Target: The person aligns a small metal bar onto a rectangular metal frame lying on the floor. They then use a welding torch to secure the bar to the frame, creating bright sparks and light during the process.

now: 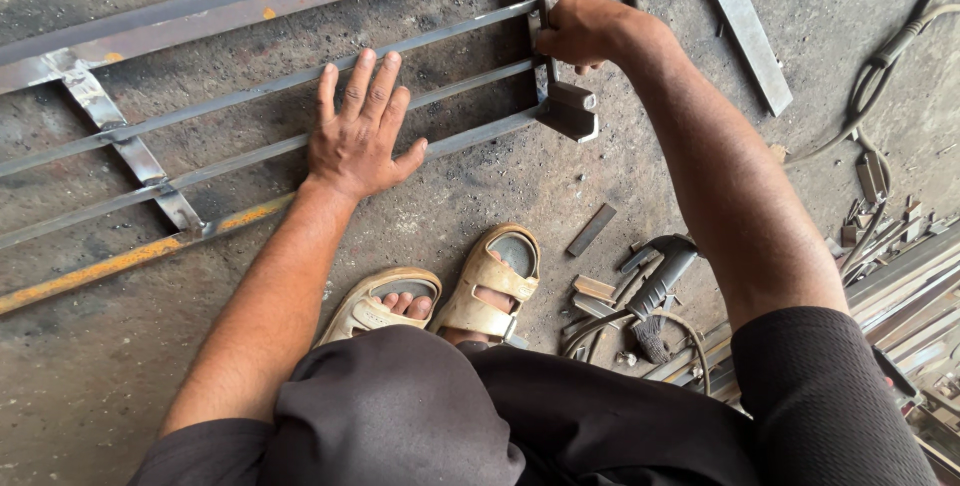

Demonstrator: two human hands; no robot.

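An angle grinder [660,281] lies on the concrete floor [90,386], just right of a pair of tan sandals [450,296], with short metal offcuts [592,291] scattered beside it and one small flat strip [592,230] just above it. Well above the grinder, toward the top right, rests a flat steel bar [752,38]; a cable [885,56] curves to its right. Right of the grinder, long steel sections [905,291] are stacked.

Metal workshop, steel frame [250,96], scrap offcuts [595,291]
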